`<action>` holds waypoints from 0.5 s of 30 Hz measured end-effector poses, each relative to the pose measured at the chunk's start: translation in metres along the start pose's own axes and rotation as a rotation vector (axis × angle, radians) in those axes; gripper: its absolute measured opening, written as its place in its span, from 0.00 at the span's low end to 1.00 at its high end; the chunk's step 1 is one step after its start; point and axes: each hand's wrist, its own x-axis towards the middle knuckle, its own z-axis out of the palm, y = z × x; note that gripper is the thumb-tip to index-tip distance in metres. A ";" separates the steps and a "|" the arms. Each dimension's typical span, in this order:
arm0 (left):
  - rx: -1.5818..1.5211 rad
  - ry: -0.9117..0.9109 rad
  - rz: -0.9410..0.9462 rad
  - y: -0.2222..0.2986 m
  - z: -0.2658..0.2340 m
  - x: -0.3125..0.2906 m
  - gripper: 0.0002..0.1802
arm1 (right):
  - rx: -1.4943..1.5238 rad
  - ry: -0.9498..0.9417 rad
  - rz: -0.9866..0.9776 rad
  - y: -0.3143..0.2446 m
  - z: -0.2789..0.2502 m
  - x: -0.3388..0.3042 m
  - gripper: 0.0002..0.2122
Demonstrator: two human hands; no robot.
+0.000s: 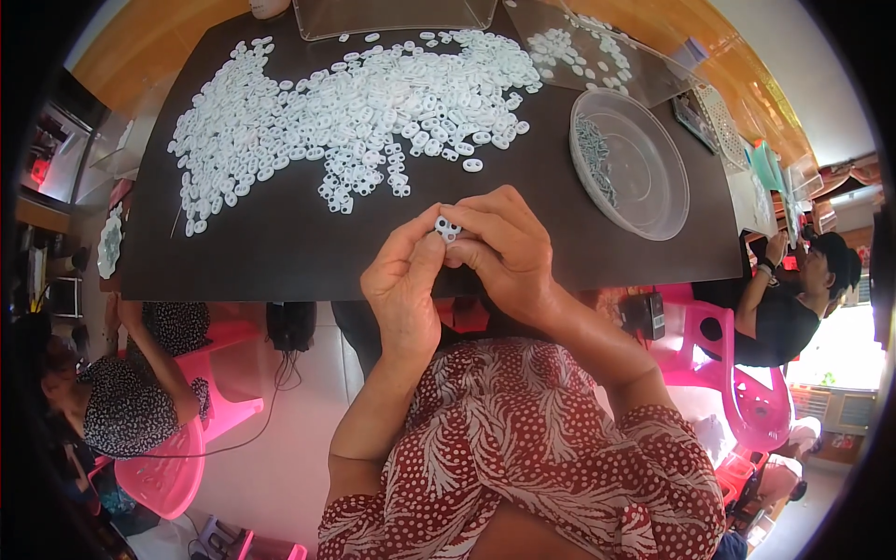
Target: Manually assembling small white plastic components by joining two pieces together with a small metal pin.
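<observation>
Both my hands meet over the near edge of the dark table [280,252]. My left hand [403,285] and my right hand [504,247] pinch one small white plastic ring piece [447,227] between their fingertips. A wide heap of the same white pieces [345,107] spreads across the table beyond my hands. To the right stands a clear round plastic bowl [644,201] with small metal parts [594,154] along its left side.
Clear plastic trays [392,14] and a clear sheet with more white pieces [583,51] lie at the table's far edge. Pink plastic chairs [737,373] stand at both sides. One person sits at lower left [121,401], another at the right [793,299].
</observation>
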 end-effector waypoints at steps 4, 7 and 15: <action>0.094 0.026 0.037 -0.006 -0.003 0.000 0.13 | -0.010 0.007 0.000 0.000 -0.002 -0.001 0.15; 0.223 0.009 0.139 -0.007 -0.008 0.001 0.13 | -0.009 -0.005 -0.009 -0.001 -0.002 -0.002 0.15; 0.221 0.003 0.121 -0.004 -0.010 0.000 0.12 | 0.220 -0.042 0.237 -0.006 -0.001 -0.006 0.13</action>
